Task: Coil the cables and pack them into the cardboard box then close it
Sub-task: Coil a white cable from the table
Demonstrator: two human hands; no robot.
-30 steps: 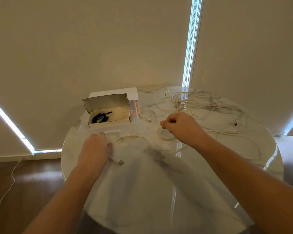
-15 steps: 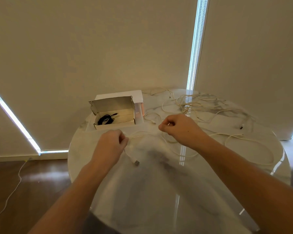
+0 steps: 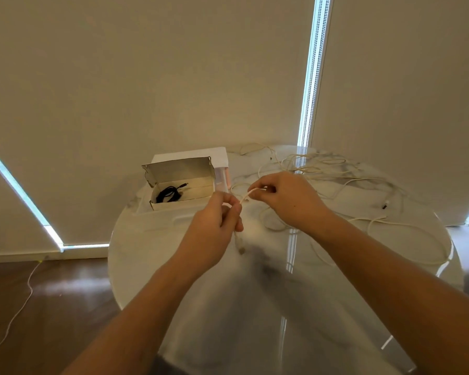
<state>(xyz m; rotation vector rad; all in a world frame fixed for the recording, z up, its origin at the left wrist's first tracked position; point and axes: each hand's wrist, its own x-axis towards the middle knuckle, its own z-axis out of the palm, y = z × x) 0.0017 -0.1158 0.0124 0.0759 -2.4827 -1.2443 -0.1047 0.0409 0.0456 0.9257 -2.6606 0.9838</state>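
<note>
Left hand (image 3: pixel 214 226) and right hand (image 3: pixel 284 198) both pinch the white cable (image 3: pixel 244 197). Its trailing length joins the cable tangle (image 3: pixel 317 166) at 1 o'clock; pulling could likely knot it.

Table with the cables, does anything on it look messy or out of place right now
Yes. A loose tangle of white cables sprawls over the far right of the round table, uncoiled. The cardboard box stands open with only a coiled black cable inside. Both hands hold one white cable between them.

Marble table (image 3: pixel 206 301): cardboard box (image 3: pixel 183 197), cables (image 3: pixel 333 171).
</note>
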